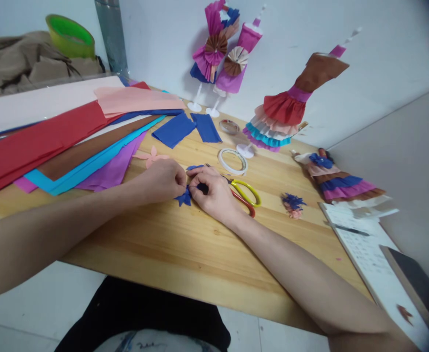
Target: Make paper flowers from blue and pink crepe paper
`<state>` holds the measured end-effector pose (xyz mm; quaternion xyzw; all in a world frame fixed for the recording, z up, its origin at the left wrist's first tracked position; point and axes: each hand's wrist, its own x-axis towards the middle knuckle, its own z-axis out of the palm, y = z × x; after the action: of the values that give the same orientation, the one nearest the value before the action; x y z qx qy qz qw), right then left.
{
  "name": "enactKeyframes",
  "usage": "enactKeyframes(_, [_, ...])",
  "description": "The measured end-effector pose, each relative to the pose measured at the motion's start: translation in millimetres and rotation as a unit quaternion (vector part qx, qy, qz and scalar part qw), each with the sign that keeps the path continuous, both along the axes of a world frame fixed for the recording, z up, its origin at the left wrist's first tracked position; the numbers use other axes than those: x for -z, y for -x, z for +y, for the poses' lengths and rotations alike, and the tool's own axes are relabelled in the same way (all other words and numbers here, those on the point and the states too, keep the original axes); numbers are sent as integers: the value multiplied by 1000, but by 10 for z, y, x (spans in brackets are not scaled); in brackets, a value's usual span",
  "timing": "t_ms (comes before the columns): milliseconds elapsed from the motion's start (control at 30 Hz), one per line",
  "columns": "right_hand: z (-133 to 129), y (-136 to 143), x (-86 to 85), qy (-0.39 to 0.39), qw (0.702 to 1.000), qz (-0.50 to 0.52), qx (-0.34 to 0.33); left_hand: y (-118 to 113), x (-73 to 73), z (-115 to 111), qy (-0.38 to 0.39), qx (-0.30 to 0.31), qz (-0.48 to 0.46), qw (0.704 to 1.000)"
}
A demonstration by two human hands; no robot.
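Near the middle of the wooden table, my left hand [164, 181] and my right hand [214, 192] meet over a small piece of blue paper [184, 197] with pointed ends. Fingers of both hands are pinched on it, and they hide most of it. Another bit of blue shows above my right fingertips. Scissors with yellow and red handles [249, 192] lie partly under my right hand. A pink paper flower shape [152, 157] is just beyond my left hand. Two blue paper pieces [174, 130] lie farther back.
Stacked coloured paper [71, 151] covers the left side. Tape rolls [232, 162] sit behind the scissors. Paper-dressed stands [286, 107] rise at the back. To the right are small blue and pink paper flowers [293, 204], another paper dress [342, 183] and a notebook [364, 249].
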<state>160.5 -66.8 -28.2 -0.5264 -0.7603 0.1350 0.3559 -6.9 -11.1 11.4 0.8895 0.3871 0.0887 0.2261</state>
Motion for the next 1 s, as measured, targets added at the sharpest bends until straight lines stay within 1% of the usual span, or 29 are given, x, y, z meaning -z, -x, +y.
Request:
enactKeyframes(167, [-8, 8, 6, -8, 1000, 3, 2, 16, -15, 41, 22, -1, -4, 1000])
enactKeyframes(267, [0, 1, 7, -9, 1000, 10, -3, 33, -16, 72, 42, 14, -6, 999])
enactKeyframes(400, [6, -21, 7, -2, 999, 50, 1, 66, 7, 133, 75, 30, -31, 996])
enactKeyframes(500, [-27, -20, -13, -29, 997, 71, 18, 79, 15, 151, 91, 38, -41, 994])
enactKeyframes(600, [-90, 5, -49, -58, 998, 34, 10, 68, -10, 126, 80, 31, -26, 996])
enactKeyframes(700, [-132, 29, -57, -56, 998, -7, -24, 47, -42, 86, 71, 18, -14, 997])
enactKeyframes(767, [-135, 32, -36, -49, 998, -16, -34, 42, -51, 71, 72, 14, -16, 997])
enactKeyframes(900, [-117, 20, 11, -45, 998, -14, -35, 56, -34, 75, 48, 34, -25, 998])
enactKeyframes(1000, [-112, 17, 10, -40, 999, -13, -35, 64, -11, 95, 41, 45, -20, 998])
